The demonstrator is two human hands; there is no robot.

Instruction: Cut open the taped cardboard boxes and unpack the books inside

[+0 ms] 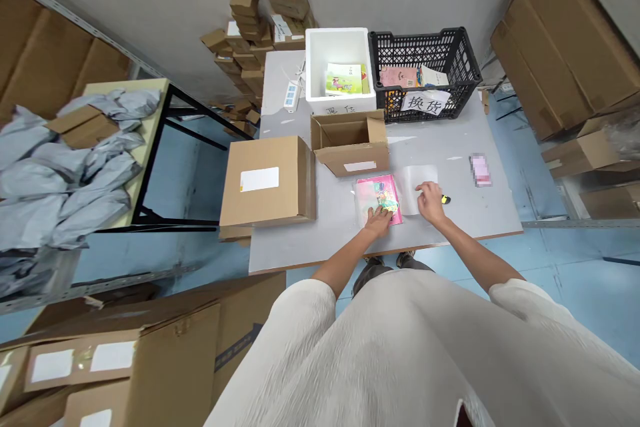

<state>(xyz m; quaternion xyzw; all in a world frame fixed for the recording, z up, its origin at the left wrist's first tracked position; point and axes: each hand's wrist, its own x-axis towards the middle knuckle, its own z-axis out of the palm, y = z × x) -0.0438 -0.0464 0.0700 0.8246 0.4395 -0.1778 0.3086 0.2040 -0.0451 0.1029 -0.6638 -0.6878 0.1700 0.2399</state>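
Observation:
A pink book [395,190] lies on the grey table [320,240], with a clear or whitish sheet over its left part. My left hand [379,221] rests on the lower part of the book, fingers spread. To the right is a white sheet [412,180], lying flat beside the book. My right hand [430,201] is over this sheet's right side, its fingers bent; whether it pinches the sheet is too small to tell. A black and yellow object [446,199] lies just right of my right hand.
An open carton [353,163] stands behind the book, a closed carton [260,203] to its left. Farther back are a white bin [313,73] and a black crate [465,73], both with books. A pink phone-like object [481,170] lies right; a power strip [292,96] lies back left.

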